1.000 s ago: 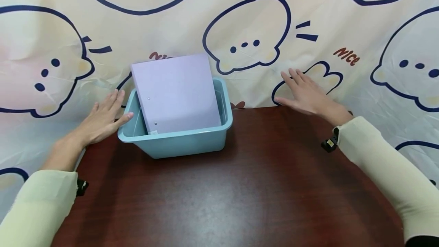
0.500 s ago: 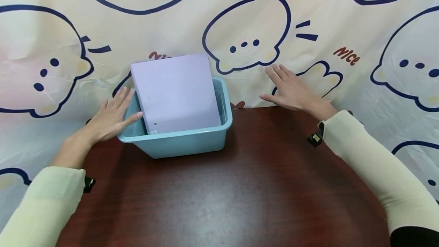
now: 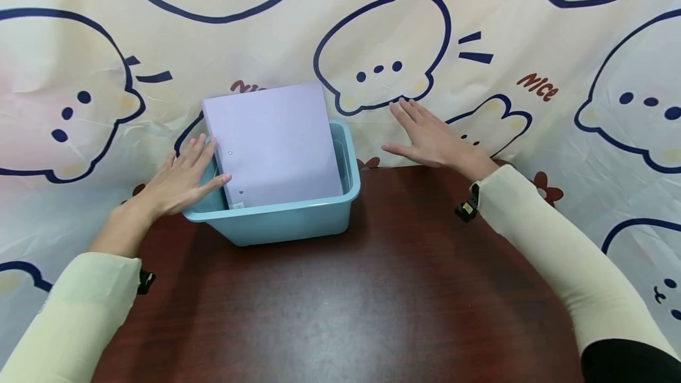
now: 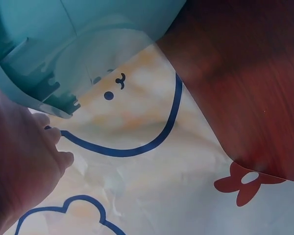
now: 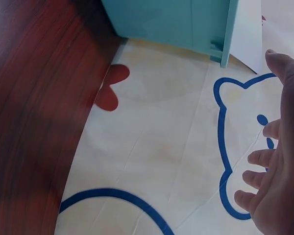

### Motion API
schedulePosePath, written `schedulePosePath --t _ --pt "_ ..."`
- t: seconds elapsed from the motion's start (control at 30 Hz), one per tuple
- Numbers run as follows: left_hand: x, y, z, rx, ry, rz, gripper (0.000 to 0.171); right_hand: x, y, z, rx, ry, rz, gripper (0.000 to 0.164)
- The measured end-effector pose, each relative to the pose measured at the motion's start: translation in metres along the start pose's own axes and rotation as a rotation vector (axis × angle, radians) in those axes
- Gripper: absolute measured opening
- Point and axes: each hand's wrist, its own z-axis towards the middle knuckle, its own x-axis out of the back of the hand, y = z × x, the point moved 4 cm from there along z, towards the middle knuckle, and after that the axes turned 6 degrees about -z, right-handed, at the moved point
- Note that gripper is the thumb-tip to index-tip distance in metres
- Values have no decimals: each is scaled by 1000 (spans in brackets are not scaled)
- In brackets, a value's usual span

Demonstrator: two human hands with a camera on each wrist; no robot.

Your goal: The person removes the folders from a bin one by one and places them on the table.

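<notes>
Two pale sleeves [image 3: 548,253] extend over the near part of the dark red-brown worktop [image 3: 346,300], each with a black wrist device [image 3: 467,208] at its cuff. The left hand [image 3: 181,176] lies at the left end of a light blue bin [image 3: 287,223], fingers extended, thumb spread away from them; contact with the rim cannot be determined. The right hand [image 3: 431,138] is positioned to the right of the bin, apart from it, fingers extended and slightly separated, thumb outstretched, holding nothing. The bin stands upright at the far left of the worktop. Inside it, a flat lilac board [image 3: 276,146] stands tilted, its upper part projecting above the rim. Behind hangs a cream backdrop [image 3: 266,52] printed with blue-outlined cartoon figures.
</notes>
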Motion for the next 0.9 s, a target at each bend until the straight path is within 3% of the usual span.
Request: schedulePosePath --t 0.47,0.9 --pt "-8 -2 4 39 -6 4 103 0 -35 26 92 31 102 100" --pt "-12 -4 6 40 1 -12 106 6 -58 45 116 11 177 100"
